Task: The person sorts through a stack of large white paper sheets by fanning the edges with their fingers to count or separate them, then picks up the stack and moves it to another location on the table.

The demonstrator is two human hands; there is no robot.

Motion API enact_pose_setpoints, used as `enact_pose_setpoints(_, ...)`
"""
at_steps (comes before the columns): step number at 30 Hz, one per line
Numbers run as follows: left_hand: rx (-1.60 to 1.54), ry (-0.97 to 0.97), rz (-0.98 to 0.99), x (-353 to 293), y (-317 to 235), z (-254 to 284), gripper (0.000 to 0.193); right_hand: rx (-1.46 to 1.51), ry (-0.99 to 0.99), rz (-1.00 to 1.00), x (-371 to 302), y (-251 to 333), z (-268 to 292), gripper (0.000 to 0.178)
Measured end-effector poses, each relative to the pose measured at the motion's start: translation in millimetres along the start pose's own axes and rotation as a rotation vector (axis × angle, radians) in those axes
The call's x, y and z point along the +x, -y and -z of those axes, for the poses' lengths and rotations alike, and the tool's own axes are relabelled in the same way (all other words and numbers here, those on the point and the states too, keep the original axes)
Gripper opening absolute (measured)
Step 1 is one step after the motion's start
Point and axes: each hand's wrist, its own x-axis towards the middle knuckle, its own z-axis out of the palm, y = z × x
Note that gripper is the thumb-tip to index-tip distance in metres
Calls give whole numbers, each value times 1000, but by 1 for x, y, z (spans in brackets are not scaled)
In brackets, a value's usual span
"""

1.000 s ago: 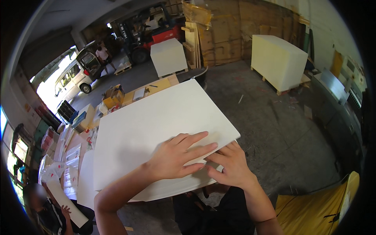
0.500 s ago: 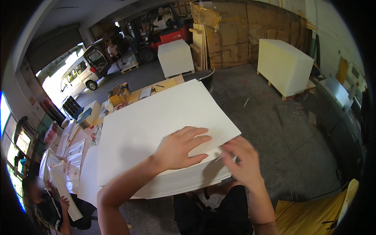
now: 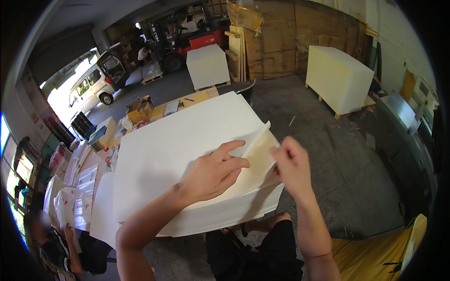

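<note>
One stack of white sheets [image 3: 225, 213] lies in the middle of the scene, squarely before the person; its sheets are too thin and close to count. The top sheet [image 3: 173, 140] has its near right corner bent up and back, baring a cream-toned surface beneath. Two hands are at it. The left hand [image 3: 213, 171] rests on the top sheet, fingers spread and holding nothing, their tips beside the raised fold. The right hand [image 3: 293, 168] is at the stack's near right corner, its fingers curled in toward the thumb; whether they pinch a sheet cannot be told.

The left forearm crosses the stack's near left part and hides some of its edge, while the right hand covers part of the bared corner.

Beyond the stack's far and left edges shows one bench [image 3: 204, 99], bearing one yellow-brown box [image 3: 139, 110] and several clear plastic packages [image 3: 84, 206]. Two other people are in view: one seated [image 3: 58, 250] at near left, one [image 3: 143, 55] far off by one van [image 3: 89, 89]. Farther back stand one red forklift [image 3: 204, 41] and two large white blocks on pallets, one far in the middle [image 3: 208, 65], one far right [image 3: 335, 77]. One yellow cover [image 3: 375, 253] lies at near right.
</note>
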Motion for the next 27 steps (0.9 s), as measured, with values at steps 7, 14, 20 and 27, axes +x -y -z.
enact_pose_setpoints(7,-28,21,-14,1,-5,10,47,263,31,-204,6,6,2,40)
enact_pose_setpoints(14,-52,46,3,2,-4,10,56,476,78,-245,7,0,5,39)
enact_pose_setpoints(20,-171,102,54,5,-3,16,62,365,111,-234,8,1,12,41)
enact_pose_setpoints(27,-141,-10,-17,2,1,11,46,170,25,-71,4,-4,-1,41)
